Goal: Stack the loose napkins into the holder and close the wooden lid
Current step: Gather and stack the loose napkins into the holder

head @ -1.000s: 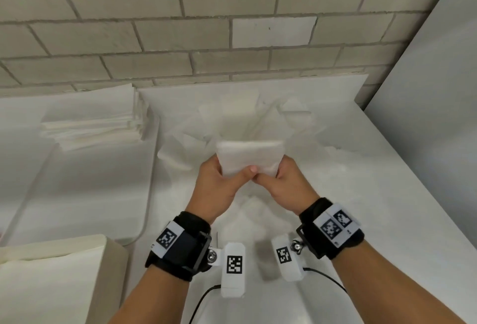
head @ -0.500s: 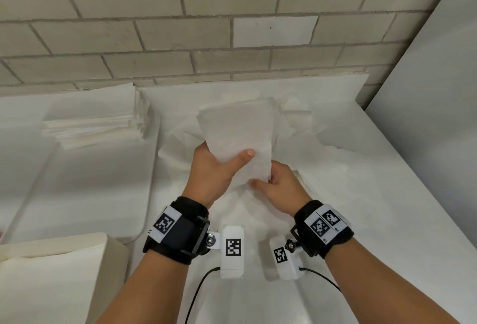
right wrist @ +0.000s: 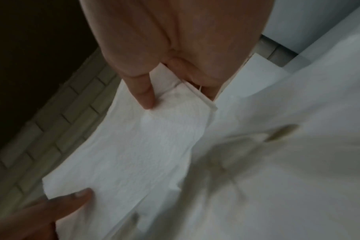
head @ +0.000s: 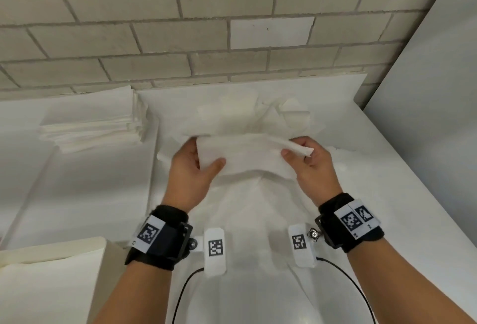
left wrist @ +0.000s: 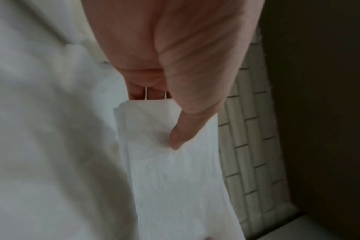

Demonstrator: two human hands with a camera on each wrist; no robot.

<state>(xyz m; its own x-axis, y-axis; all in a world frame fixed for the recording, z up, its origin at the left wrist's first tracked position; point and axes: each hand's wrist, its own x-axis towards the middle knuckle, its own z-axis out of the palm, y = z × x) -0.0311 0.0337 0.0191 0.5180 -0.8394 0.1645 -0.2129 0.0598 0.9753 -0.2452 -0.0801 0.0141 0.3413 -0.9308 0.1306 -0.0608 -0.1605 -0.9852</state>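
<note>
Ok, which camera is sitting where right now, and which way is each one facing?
Head: worn on the head, facing forward and down at the white table and brick wall; both forearms, left hand and right hand show.
Left wrist: along the left palm, thumb pressing the napkin.
Right wrist: along the right palm, thumb on the napkin; the left thumb shows too.
Shared: all three see the napkin stretched between both hands, and the wall.
</note>
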